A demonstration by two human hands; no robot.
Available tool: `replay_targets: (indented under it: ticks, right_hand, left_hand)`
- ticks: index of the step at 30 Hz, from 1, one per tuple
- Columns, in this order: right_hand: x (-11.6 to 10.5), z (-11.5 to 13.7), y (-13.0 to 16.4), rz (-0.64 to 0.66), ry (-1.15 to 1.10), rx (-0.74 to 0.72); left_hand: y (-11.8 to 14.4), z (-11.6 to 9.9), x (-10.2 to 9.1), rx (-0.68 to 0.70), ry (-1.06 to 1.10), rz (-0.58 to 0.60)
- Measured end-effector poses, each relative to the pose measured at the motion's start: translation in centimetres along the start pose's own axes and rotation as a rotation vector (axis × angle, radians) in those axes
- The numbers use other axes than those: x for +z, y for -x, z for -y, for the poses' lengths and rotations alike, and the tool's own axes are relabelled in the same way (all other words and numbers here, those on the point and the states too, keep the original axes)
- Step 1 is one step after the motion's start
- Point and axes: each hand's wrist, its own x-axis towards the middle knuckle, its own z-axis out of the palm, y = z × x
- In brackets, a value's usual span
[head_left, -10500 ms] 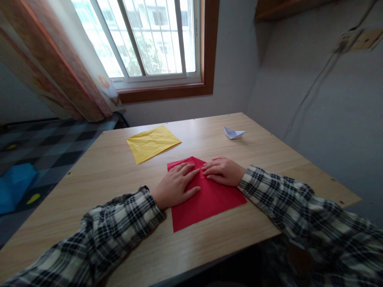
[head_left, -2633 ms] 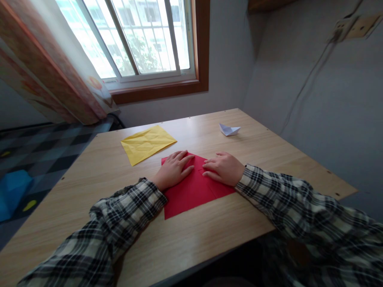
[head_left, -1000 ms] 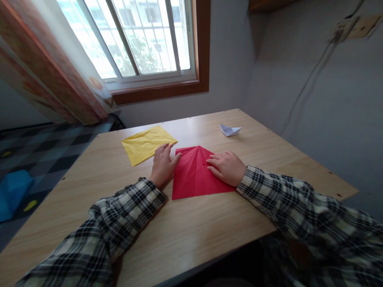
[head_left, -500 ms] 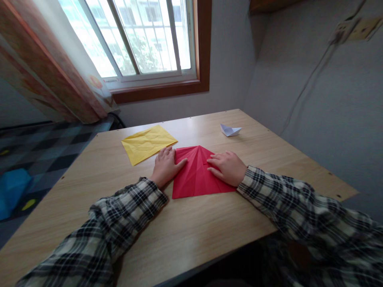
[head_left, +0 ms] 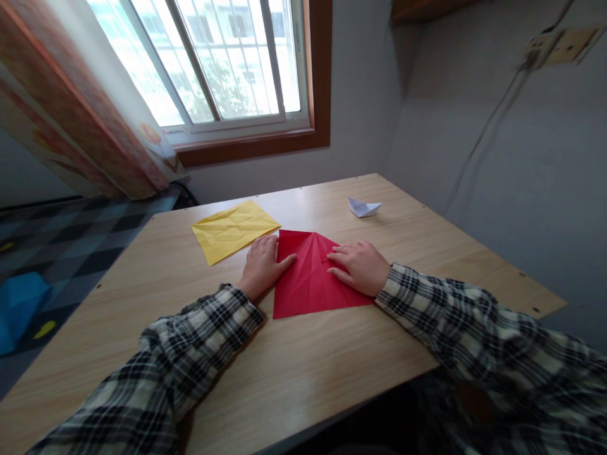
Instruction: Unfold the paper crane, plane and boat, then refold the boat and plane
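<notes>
Pressing is observed on the folded red paper (head_left: 310,278), which lies flat near the middle of the tabletop (head_left: 294,366), toward its near edge. The left hand (head_left: 262,265) rests palm down on the sheet's left border, fingers extended and spread, nothing gripped. The right hand (head_left: 363,266) lies flat on the right flap, fingers together and pointing inward, likewise grasping nothing. Risk is judged as follows: uneven pressure from one hand could slide the sheet on the smooth wood, so that the creases would be set off-line. The crumpled yellow paper (head_left: 233,229) lies just beside the left fingertips and could be nudged. A small white paper boat (head_left: 363,207) sits well apart toward the far right corner.
</notes>
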Motion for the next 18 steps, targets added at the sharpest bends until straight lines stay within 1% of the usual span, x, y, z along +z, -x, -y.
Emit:
replay_targets:
  ticks: [4, 8, 12, 18]
  right_hand:
    - [0.0, -0.1, 0.0, -0.005, 0.002, -0.002]
    - [0.1, -0.1, 0.0, -0.005, 0.002, -0.005]
    - [0.1, -0.1, 0.0, -0.008, 0.0, -0.003]
    - [-0.1, -0.2, 0.1, -0.005, -0.001, -0.011]
  left_hand:
    - [0.0, -0.4, -0.5, 0.059, 0.084, -0.017]
    - [0.2, -1.1, -0.9, 0.106, 0.155, 0.006]
    - [0.4, -1.5, -1.1, 0.112, 0.19, 0.042]
    - [0.5, -1.5, -1.0, 0.129, 0.221, 0.039]
